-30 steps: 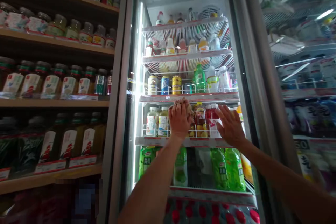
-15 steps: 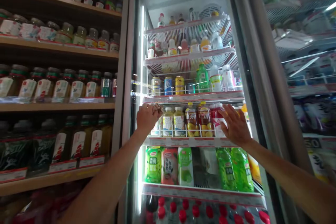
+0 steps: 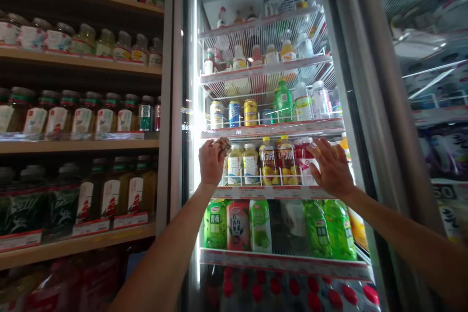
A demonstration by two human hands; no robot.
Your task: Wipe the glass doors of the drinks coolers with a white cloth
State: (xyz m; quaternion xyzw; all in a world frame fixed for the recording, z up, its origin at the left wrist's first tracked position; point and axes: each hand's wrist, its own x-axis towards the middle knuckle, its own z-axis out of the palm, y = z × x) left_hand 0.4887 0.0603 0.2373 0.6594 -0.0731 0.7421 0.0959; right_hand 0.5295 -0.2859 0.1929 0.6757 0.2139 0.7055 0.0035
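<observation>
My left hand is raised at the left side of a lit drinks cooler. Its fingers are curled together around something small I cannot make out, in front of the row with pale-yellow bottles. On the other side, my right hand is spread open, palm toward the cooler, nearest to the red bottles, which it partly covers. Between the hands stand dark tea bottles with yellow caps. Whether either hand touches anything in the cooler I cannot tell.
The cooler's metal frame rises at right. Green bottles and cartons fill a lower shelf, with red-capped bottles beneath. Cans stand higher up. Wooden shelves of jars and bottles line the left.
My left hand has shifted slightly right and its wrist is more upright. My right hand has moved a little right, still spread. The view has tilted slightly.
</observation>
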